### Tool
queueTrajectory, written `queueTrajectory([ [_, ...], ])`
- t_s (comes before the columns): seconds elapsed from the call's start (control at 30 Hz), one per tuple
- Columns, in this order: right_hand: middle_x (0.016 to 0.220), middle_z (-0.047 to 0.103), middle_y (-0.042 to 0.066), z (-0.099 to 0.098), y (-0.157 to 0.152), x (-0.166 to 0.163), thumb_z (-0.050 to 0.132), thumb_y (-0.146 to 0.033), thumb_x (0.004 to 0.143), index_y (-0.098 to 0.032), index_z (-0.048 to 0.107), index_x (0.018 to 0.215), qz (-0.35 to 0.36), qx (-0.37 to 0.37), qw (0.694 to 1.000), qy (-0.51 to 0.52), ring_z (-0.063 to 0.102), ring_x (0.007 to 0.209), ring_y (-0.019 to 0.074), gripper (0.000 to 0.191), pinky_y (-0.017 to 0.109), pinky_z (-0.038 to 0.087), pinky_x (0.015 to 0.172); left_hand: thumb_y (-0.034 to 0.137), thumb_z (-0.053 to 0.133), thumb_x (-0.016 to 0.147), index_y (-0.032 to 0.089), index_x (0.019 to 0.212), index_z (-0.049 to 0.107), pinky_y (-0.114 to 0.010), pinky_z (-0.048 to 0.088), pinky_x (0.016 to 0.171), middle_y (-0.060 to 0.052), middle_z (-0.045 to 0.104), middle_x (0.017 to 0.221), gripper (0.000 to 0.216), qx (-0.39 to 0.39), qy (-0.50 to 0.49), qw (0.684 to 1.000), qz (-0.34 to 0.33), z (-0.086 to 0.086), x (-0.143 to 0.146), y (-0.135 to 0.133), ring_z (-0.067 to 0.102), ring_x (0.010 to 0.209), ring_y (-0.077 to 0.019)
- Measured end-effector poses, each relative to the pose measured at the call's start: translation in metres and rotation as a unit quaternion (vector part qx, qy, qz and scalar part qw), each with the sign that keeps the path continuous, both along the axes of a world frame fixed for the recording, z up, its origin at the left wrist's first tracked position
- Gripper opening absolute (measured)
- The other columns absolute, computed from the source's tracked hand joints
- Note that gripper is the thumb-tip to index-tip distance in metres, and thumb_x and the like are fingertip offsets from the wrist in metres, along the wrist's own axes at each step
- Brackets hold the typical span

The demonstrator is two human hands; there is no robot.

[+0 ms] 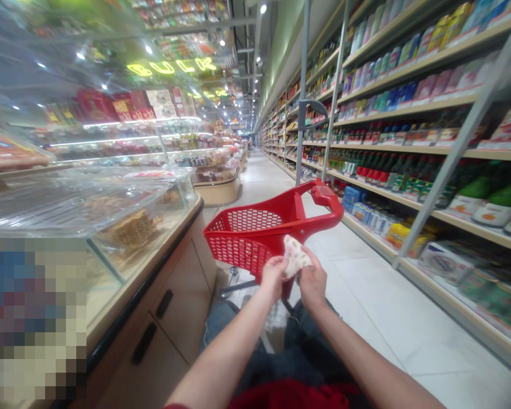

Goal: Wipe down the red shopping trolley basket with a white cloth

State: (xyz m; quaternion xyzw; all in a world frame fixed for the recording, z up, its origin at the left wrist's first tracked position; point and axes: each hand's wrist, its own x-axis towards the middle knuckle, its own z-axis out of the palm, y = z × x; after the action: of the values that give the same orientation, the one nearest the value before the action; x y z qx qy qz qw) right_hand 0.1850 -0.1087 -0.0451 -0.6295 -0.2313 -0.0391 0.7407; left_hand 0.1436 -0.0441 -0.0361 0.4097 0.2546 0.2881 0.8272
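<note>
Between my two hands is a small, flat white piece with reddish-brown spots (295, 254); whether it is cloth, a wrapper or food I cannot tell. Its left edge is pinched in my left hand (274, 274), fingers closed. My right hand (314, 284) is closed around the lower right side, with some fingers hidden behind it. Just beyond both hands stands a red plastic basket trolley (238, 250) with perforated sides. The handle (334, 211) of this trolley points to the right, and neither hand touches it.
At left is a wooden display counter (181, 284) with clear bins (128, 221) of packaged food. Tall shelves (409, 153) of bottles, cans and boxes line the right side. A grey upright post (302, 68) rises behind the trolley. Pale tiled floor (366, 307) runs down the aisle.
</note>
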Motion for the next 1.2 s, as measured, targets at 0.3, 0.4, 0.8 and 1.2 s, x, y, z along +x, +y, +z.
queueTrajectory([
  [0.3,0.091,0.067,0.006,-0.003,0.009,-0.001,0.038,-0.020,0.063,-0.014,0.061,0.104,-0.022,0.015,0.999,0.039,0.061,0.083,0.0194,0.048,0.029,0.050,0.070,0.036,0.071,0.058,0.013,0.065,0.060,-0.020,0.041,0.050,0.000,0.058,0.056,0.027,0.093,0.031,0.994,0.038,-0.003,-0.005,-0.002,0.057,0.055,-0.0119],
  [0.4,0.090,0.067,0.007,-0.011,0.011,0.000,0.037,-0.022,0.065,-0.013,0.060,0.105,0.003,0.025,0.998,0.052,0.061,0.080,0.0190,0.046,0.029,0.050,0.067,0.044,0.068,0.064,0.013,0.075,0.061,-0.023,0.046,0.058,-0.004,0.063,0.065,0.034,0.001,-0.035,0.999,-0.016,0.002,-0.005,-0.009,0.061,0.063,-0.0144],
  [0.8,0.135,0.040,0.012,-0.019,-0.016,0.005,0.047,-0.023,0.073,-0.019,0.040,0.129,0.041,-0.155,0.892,-0.422,0.031,0.127,0.0278,0.056,0.052,0.030,0.100,0.023,0.062,0.071,0.016,0.074,0.052,-0.024,0.044,0.063,0.002,0.057,0.061,0.013,-0.023,0.037,0.999,0.006,0.002,0.007,0.006,0.055,0.057,-0.0100],
  [1.2,0.134,0.042,0.006,0.037,-0.019,0.067,0.047,-0.014,0.080,-0.023,0.057,0.114,0.043,-0.158,0.811,-0.561,0.042,0.121,0.0194,0.036,0.035,0.043,0.096,0.025,0.056,0.074,0.017,0.077,0.059,-0.024,0.041,0.070,0.000,0.062,0.069,0.009,-0.004,0.008,0.981,-0.195,0.051,0.015,0.020,0.056,0.064,-0.0098],
])
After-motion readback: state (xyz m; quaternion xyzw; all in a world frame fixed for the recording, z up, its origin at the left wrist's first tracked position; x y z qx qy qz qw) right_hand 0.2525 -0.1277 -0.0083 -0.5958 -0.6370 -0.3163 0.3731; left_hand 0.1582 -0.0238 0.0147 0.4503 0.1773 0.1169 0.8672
